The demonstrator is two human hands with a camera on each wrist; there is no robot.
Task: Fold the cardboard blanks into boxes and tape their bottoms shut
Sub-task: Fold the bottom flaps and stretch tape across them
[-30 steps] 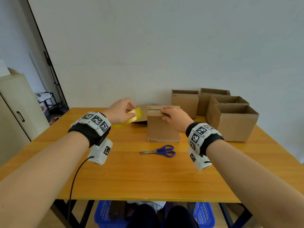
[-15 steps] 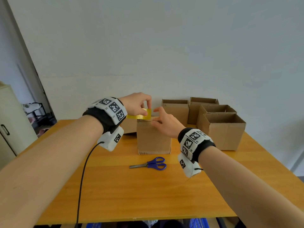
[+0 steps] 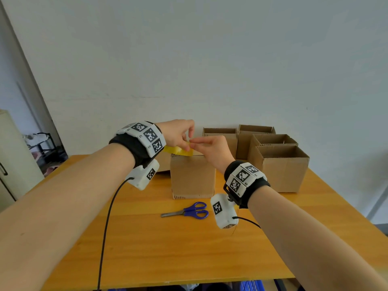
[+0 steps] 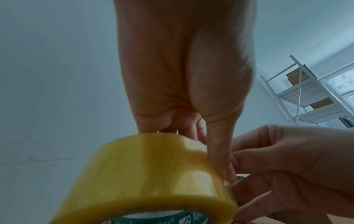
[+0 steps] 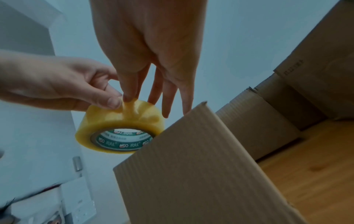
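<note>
A folded cardboard box (image 3: 193,177) stands on the wooden table (image 3: 168,248) with its closed flaps up. My left hand (image 3: 184,141) holds a yellow tape roll (image 3: 178,151) just above the box's top left edge, fingers curled round its rim. The right wrist view shows the roll (image 5: 122,125) beside the box wall (image 5: 201,174). My right hand (image 3: 197,142) meets the roll from the right. Its thumb and forefinger (image 5: 127,97) pinch the tape's loose end on the roll's surface, and the other fingers stay straight.
Blue-handled scissors (image 3: 189,212) lie in front of the box. Several open-topped finished boxes (image 3: 281,166) stand at the back right. A flat piece of cardboard (image 3: 163,164) lies behind my left wrist. A cabinet (image 3: 12,154) stands at the far left.
My left hand has lifted the tape roll from beside the box to above its top edge. My right hand has left the box top and come to the roll.
</note>
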